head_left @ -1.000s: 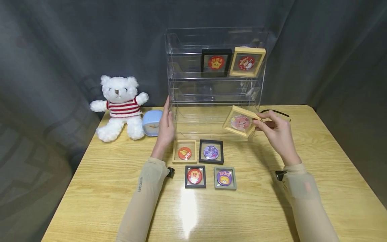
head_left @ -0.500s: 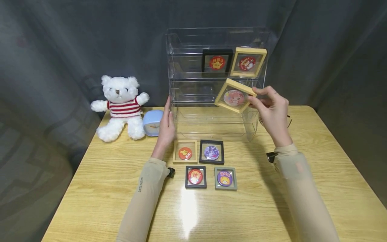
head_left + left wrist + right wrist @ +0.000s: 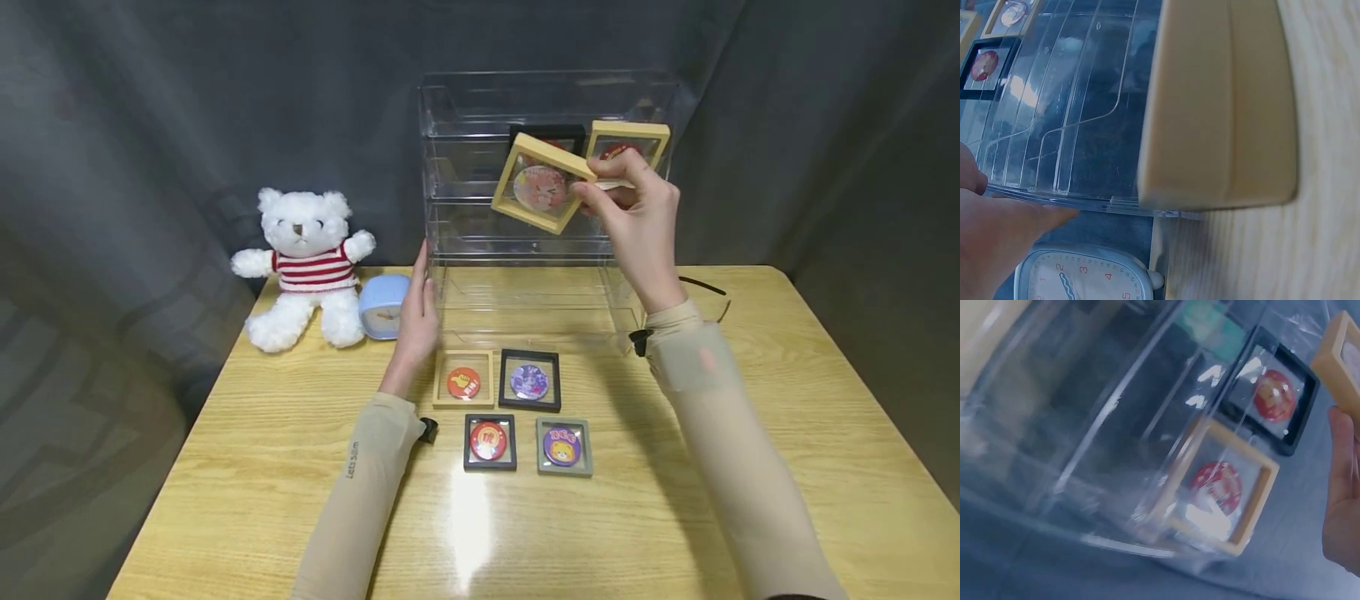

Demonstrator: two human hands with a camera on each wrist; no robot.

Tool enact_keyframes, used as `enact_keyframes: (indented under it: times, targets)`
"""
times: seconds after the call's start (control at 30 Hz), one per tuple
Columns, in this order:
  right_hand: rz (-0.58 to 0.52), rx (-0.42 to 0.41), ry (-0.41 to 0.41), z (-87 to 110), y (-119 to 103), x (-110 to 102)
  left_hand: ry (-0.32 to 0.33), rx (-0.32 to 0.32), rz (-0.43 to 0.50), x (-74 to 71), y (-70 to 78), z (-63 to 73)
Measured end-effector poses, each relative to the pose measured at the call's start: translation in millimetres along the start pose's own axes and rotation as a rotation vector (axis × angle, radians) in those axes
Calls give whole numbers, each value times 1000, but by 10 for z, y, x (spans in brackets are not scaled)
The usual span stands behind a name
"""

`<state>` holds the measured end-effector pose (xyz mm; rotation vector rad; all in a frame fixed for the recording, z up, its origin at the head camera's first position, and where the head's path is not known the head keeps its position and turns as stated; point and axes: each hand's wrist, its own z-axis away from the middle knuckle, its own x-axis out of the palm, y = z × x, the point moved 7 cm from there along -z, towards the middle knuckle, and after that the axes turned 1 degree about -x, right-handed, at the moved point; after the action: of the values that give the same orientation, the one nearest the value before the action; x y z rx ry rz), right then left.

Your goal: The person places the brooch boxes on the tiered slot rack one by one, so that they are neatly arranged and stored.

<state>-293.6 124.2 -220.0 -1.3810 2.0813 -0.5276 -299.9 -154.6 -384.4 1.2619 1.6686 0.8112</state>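
Observation:
My right hand point(image 3: 637, 225) pinches a wood-coloured display frame point(image 3: 543, 185) with a pink round badge by its right corner, tilted, in front of the upper tiers of a clear plastic display rack point(image 3: 525, 308). Behind it, a black frame point(image 3: 1300, 406) and a wood-coloured frame point(image 3: 1263, 487), each with a red badge, stand side by side in the rack. My left hand point(image 3: 415, 325) rests against the rack's left side with straight fingers. Below the rack lie a wood-coloured frame point(image 3: 442, 400), a black frame with a purple badge point(image 3: 529, 382), a dark frame point(image 3: 490, 442) and a grey-green frame point(image 3: 564, 447).
A white teddy bear point(image 3: 307, 267) in a striped sweater sits at the left back, with a blue alarm clock point(image 3: 384, 306) between it and my left hand. Thin dark glasses point(image 3: 705, 286) lie behind my right wrist. A dark curtain point(image 3: 337, 100) hangs behind the table point(image 3: 247, 483).
My right hand has lifted the pink-badge frame up and to the left, from the rack's lower tiers to the upper ones, where it overlaps the black frame. My left hand stays at the rack's side.

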Motion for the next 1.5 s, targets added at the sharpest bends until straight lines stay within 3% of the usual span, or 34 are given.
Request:
enact_keyframes:
  times: [0.2, 0.43, 0.67, 1.13, 1.37, 1.5]
  targets:
    - [-1, -53, 25, -262, -114, 205, -2, 6, 5, -16, -4, -8]
    - [31, -31, 53, -493, -180, 467, -12, -7, -1, -26, -20, 11]
    - [104, -108, 38, -632, -231, 703, -13, -4, 6, -28, -6, 15]
    - [304, -129, -74, -759, -154, 859, -28, 33, 21, 13, 44, -9]
    - [376, -99, -144, -736, -84, 929, -25, 40, 24, 21, -59, -15]
    - [413, -96, -150, -697, -54, 959, -28, 50, 35, 21, -26, 3]
